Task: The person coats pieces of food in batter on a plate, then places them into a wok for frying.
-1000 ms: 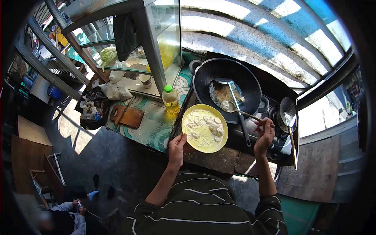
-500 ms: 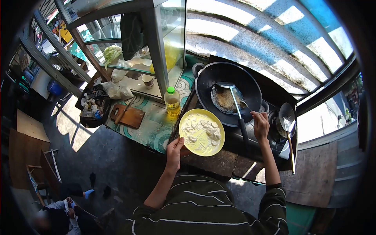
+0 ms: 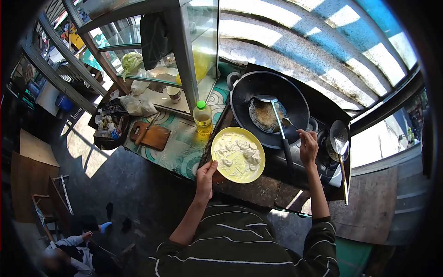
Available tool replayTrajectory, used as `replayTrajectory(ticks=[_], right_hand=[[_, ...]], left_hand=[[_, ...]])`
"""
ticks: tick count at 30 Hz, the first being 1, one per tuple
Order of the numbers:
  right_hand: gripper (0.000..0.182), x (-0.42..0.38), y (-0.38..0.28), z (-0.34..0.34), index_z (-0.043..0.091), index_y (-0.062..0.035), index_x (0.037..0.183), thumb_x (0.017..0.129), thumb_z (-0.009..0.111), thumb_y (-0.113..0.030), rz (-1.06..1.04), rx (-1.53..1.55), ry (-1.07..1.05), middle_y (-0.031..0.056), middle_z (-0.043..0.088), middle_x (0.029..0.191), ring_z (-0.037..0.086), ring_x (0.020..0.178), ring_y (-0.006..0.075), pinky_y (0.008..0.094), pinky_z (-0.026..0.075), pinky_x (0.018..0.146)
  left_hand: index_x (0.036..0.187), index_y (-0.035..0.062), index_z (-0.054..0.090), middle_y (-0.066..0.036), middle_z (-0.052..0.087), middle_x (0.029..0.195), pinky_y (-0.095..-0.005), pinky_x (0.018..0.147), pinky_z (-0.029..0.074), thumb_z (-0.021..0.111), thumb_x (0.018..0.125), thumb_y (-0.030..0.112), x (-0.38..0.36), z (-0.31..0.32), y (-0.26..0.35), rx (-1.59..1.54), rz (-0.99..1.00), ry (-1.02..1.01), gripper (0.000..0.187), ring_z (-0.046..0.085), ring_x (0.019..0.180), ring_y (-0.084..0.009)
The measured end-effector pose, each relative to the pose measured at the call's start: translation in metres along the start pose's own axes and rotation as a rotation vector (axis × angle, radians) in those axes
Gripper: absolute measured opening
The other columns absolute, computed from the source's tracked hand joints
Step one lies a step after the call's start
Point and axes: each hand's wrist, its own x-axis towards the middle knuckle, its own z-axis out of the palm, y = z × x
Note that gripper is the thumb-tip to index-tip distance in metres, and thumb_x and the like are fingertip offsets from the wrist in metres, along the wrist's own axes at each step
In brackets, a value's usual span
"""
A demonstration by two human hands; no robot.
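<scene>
Gripping the near-left rim of a yellow plate (image 3: 238,155) of battered pieces, the left hand (image 3: 206,174) holds it level just near the black wok (image 3: 270,107). Right hand (image 3: 308,147) pinches the handle of a spoon (image 3: 290,122), whose bowl, likely empty, points far-left over the oil. The plate lies left of and nearer than the spoon. A ladle (image 3: 277,121) rests in the wok. An oil bottle (image 3: 202,119) stands left.

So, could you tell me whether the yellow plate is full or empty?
Partly full: pale battered pieces cover much of the yellow plate, held at its edge by the left hand.
</scene>
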Motion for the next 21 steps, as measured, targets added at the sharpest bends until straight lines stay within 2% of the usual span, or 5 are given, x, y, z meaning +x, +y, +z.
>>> replayTrajectory(ticks=[8, 12, 15, 17, 21], right_hand=[[0.013, -0.006, 0.020, 0.006, 0.062, -0.0072, 0.087, 0.083, 0.050, -0.011, 0.173, 0.196, 0.103, 0.0070, 0.059, 0.073, 0.053, 0.072, 0.0172, 0.0276, 0.042, 0.063], [0.016, -0.007, 0.033, 0.011, 0.061, -0.0040, 0.088, 0.085, 0.048, -0.012, 0.212, 0.300, 0.169, 0.0068, 0.060, 0.075, 0.053, 0.069, 0.0146, 0.0267, 0.042, 0.064], [0.021, -0.008, 0.039, 0.013, 0.060, -0.0019, 0.089, 0.087, 0.044, -0.016, 0.312, 0.496, 0.306, 0.0062, 0.061, 0.077, 0.053, 0.067, 0.0105, 0.0228, 0.041, 0.058], [0.025, -0.006, 0.031, -0.002, 0.058, -0.0023, 0.089, 0.089, 0.040, -0.019, 0.596, 0.764, 0.331, 0.0062, 0.061, 0.078, 0.052, 0.066, 0.0067, 0.0180, 0.037, 0.051], [0.026, -0.007, -0.013, -0.020, 0.056, -0.0036, 0.085, 0.089, 0.038, -0.022, 0.665, 0.894, 0.360, 0.0046, 0.058, 0.074, 0.053, 0.067, 0.0063, 0.0154, 0.033, 0.049]], left_hand=[[0.102, -0.0045, 0.053, -0.006, 0.059, 0.092, -0.0187, 0.072, 0.042, 0.046, 0.087, 0.018, 0.002, 0.002, -0.001, -0.012, -0.004, -0.022, 0.028, 0.055, 0.081, -0.0069], [0.100, -0.0044, 0.052, -0.009, 0.060, 0.091, -0.0223, 0.070, 0.046, 0.046, 0.086, 0.020, 0.005, 0.002, -0.004, 0.018, 0.031, -0.020, 0.028, 0.058, 0.078, -0.0113], [0.101, -0.0036, 0.052, -0.008, 0.060, 0.091, -0.0226, 0.068, 0.048, 0.046, 0.086, 0.020, 0.004, 0.004, -0.001, 0.016, 0.026, -0.028, 0.028, 0.059, 0.078, -0.0110], [0.101, -0.0025, 0.052, -0.007, 0.060, 0.091, -0.0230, 0.065, 0.049, 0.046, 0.086, 0.020, 0.001, 0.006, 0.003, 0.023, -0.024, -0.019, 0.028, 0.059, 0.079, -0.0107], [0.101, -0.0015, 0.052, -0.007, 0.059, 0.092, -0.0234, 0.063, 0.051, 0.046, 0.086, 0.021, 0.001, 0.005, 0.001, 0.009, -0.034, -0.031, 0.028, 0.059, 0.078, -0.0105]])
